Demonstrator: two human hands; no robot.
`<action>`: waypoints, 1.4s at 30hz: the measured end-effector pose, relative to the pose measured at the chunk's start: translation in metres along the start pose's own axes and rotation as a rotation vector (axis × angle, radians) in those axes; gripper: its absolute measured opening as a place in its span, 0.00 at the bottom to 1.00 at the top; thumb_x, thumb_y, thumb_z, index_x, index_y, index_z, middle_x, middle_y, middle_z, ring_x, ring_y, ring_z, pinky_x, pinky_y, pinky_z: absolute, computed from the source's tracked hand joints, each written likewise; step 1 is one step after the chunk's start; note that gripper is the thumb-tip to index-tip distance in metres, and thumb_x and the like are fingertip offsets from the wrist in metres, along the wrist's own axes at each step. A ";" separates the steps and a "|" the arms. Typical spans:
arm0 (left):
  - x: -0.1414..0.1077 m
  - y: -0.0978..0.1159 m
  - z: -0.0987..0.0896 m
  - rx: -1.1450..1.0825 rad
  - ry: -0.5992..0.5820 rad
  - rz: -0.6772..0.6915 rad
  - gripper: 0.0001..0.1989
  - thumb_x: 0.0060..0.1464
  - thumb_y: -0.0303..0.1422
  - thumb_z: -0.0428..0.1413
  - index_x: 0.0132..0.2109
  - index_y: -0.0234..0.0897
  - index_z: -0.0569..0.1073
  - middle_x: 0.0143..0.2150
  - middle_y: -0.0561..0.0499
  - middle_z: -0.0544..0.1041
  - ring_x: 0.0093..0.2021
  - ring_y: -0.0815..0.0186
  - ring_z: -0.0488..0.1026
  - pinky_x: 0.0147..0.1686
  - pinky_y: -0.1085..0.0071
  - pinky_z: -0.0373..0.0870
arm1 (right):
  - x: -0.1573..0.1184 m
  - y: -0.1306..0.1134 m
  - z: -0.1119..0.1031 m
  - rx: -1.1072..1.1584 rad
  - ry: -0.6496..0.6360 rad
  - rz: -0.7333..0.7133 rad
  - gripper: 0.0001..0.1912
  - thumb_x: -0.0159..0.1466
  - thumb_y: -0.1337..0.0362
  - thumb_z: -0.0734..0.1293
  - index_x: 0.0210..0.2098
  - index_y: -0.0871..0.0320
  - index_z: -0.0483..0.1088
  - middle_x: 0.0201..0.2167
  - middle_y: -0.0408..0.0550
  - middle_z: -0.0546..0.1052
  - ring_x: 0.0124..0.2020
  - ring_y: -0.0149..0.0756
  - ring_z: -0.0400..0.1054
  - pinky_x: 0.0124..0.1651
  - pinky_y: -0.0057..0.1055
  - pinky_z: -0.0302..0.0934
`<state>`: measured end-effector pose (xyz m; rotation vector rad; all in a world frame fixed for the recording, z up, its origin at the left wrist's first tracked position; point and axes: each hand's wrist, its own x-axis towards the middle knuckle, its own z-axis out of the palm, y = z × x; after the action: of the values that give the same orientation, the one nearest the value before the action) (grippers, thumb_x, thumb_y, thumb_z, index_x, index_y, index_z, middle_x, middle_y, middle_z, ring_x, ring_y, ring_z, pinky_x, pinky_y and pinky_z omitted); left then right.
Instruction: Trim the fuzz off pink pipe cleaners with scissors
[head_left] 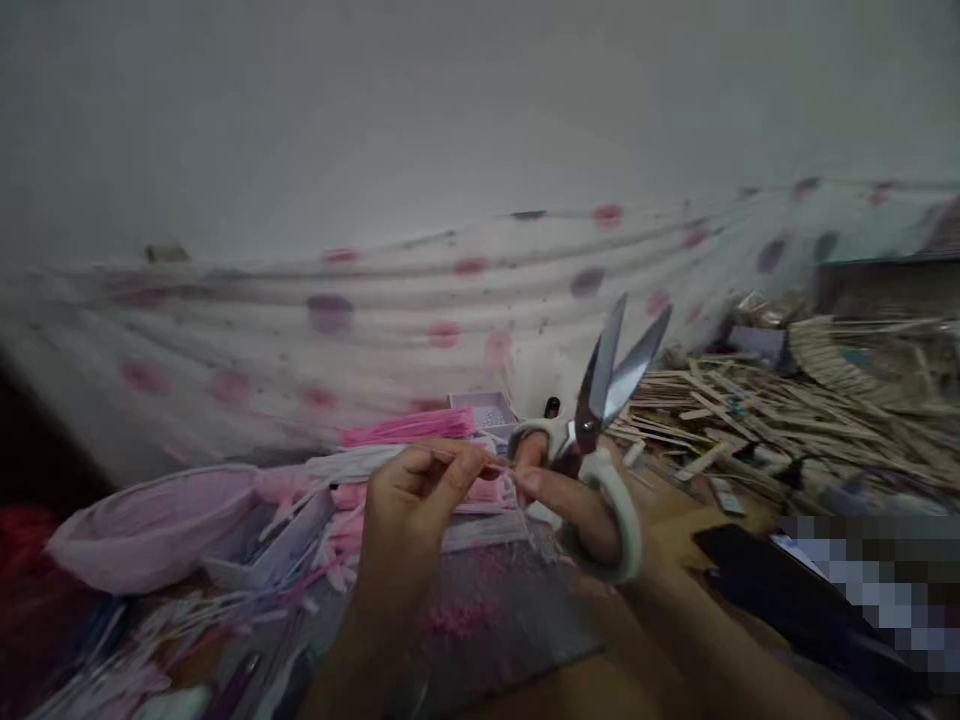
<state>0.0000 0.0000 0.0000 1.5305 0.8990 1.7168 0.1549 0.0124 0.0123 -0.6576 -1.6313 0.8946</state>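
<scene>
My left hand (412, 520) pinches a thin pink strand (495, 466), which looks like a pipe cleaner, between thumb and forefinger. On my right hand (566, 500), fingers pass through the white handle loops of a pair of scissors (589, 425). The scissor blades are spread apart and point up, away from the strand. My right fingertips also meet at the strand's other end, close to my left fingers. Below both hands lies a dark grey mat (517, 620) with pink clippings (461, 615) scattered on it.
Pink pipe cleaners (409, 428) lie bundled behind my hands, near a small tray (484, 410) of white beads. A pale pink basket (157, 525) stands left. Many thin wooden sticks (697, 400) are heaped at right, behind a dark object (765, 575). A dotted cloth (390, 320) covers the lower wall.
</scene>
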 end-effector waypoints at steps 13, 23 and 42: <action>0.011 0.012 -0.026 -0.096 0.129 0.149 0.08 0.56 0.32 0.56 0.29 0.37 0.72 0.34 0.50 0.80 0.40 0.63 0.77 0.47 0.65 0.69 | -0.001 0.004 -0.028 -0.844 -0.075 -0.261 0.14 0.62 0.52 0.64 0.33 0.57 0.64 0.32 0.47 0.71 0.34 0.39 0.66 0.36 0.34 0.59; 0.008 0.018 -0.030 -0.102 0.095 0.214 0.06 0.56 0.32 0.57 0.31 0.39 0.75 0.34 0.53 0.79 0.38 0.68 0.76 0.43 0.72 0.70 | -0.002 0.007 -0.020 -1.177 -0.147 -0.482 0.23 0.62 0.44 0.60 0.27 0.58 0.69 0.28 0.52 0.73 0.30 0.44 0.68 0.33 0.37 0.60; 0.008 0.020 -0.032 -0.025 0.139 0.226 0.06 0.53 0.31 0.58 0.29 0.38 0.77 0.29 0.53 0.78 0.33 0.67 0.75 0.34 0.74 0.71 | -0.002 0.005 -0.019 -1.140 -0.102 -0.582 0.25 0.64 0.48 0.60 0.19 0.58 0.65 0.20 0.47 0.69 0.22 0.33 0.62 0.27 0.30 0.51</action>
<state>-0.0333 -0.0065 0.0186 1.5604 0.7931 2.0086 0.1736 0.0180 0.0089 -0.7993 -2.1999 -0.5149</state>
